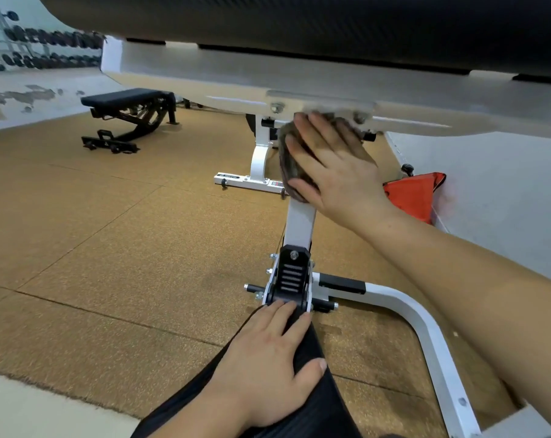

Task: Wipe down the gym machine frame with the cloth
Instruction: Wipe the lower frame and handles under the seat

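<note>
Right hand [334, 162], grip spread flat, is pressing the cloth [288, 156] against the frame [299, 222] under the pad [299, 20]. I am resting my left hand [268, 358], fingers relaxed, on my knee [315, 406]. An orange bag [413, 194] is lying just right of the frame.

Black adjustable bench [127, 116] at ten o'clock on brown speckled floor tiles [110, 248]; dumbbell rack [31, 45] at eleven; orange-red fabric item [414, 194] at three
</note>
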`<state>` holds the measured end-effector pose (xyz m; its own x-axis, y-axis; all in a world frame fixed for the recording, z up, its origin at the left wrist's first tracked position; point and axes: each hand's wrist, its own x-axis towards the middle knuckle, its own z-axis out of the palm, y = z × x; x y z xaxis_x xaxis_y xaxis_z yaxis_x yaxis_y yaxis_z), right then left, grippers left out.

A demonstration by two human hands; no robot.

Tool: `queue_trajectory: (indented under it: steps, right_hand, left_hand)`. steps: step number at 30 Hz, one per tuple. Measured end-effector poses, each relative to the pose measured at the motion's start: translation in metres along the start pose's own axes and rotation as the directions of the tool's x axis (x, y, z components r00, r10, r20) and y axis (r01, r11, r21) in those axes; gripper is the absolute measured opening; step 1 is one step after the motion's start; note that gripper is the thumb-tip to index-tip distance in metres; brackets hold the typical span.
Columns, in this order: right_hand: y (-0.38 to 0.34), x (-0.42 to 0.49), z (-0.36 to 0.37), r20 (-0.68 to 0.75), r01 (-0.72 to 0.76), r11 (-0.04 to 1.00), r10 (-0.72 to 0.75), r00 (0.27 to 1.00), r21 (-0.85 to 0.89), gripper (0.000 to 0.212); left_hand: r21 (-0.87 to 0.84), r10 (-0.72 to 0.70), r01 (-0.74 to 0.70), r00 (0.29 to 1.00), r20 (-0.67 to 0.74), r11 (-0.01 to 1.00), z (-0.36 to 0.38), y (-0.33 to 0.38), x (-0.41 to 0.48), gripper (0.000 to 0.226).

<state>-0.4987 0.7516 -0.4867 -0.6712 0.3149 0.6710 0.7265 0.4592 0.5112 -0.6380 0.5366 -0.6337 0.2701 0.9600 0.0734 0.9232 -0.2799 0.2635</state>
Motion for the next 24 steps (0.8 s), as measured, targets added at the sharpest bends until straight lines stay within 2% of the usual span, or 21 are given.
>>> queue_trajectory:
  steps: [2,4,8,11,13,17,22,24]
  right_hand:
    - [0.001,0.011,-0.001,-0.041,-0.058,0.997,0.059,0.997,0.041,0.071]
    - [-0.008,-0.007,0.014,-0.073,-0.048,0.996,0.054,0.996,0.078,0.07]
    - [-0.038,-0.08,0.051,0.024,0.116,0.992,-0.118,0.993,0.058,0.069]
    - [-0.023,-0.066,0.043,0.039,0.202,0.979,-0.202,0.979,0.018,0.067]
    - [-0.008,-0.036,0.027,-0.012,0.161,0.987,-0.161,0.987,-0.009,0.062]
    - [-0.014,-0.021,0.022,-0.058,-0.046,0.998,0.048,0.997,0.041,0.062]
    - [-0.054,-0.097,0.065,0.038,-0.013,0.975,0.004,0.999,0.223,0.073]
    - [-0.056,-0.095,0.058,0.066,-0.074,0.951,0.056,0.996,0.3,0.077]
  left_hand:
    - [-0.032,-0.007,0.006,1.0,-0.017,0.999,0.002,-0.001,0.001,0.08]
    - [-0.056,-0.016,0.014,0.999,-0.032,0.998,0.002,-0.004,0.005,0.083]
    - [-0.072,-0.05,0.044,0.995,-0.088,0.996,-0.001,-0.006,0.008,0.082]
    - [-0.096,-0.071,0.061,0.991,-0.113,0.994,-0.001,-0.004,0.007,0.081]
    - [-0.11,-0.083,0.072,0.992,-0.098,0.991,-0.001,-0.002,0.007,0.081]
    - [-0.109,-0.091,0.081,0.991,-0.094,0.991,-0.003,-0.003,0.005,0.08]
    - [-0.098,-0.075,0.064,0.991,-0.114,0.993,-0.003,-0.004,0.003,0.08]
    - [-0.085,-0.074,0.063,0.989,-0.13,0.994,-0.002,-0.003,0.004,0.08]
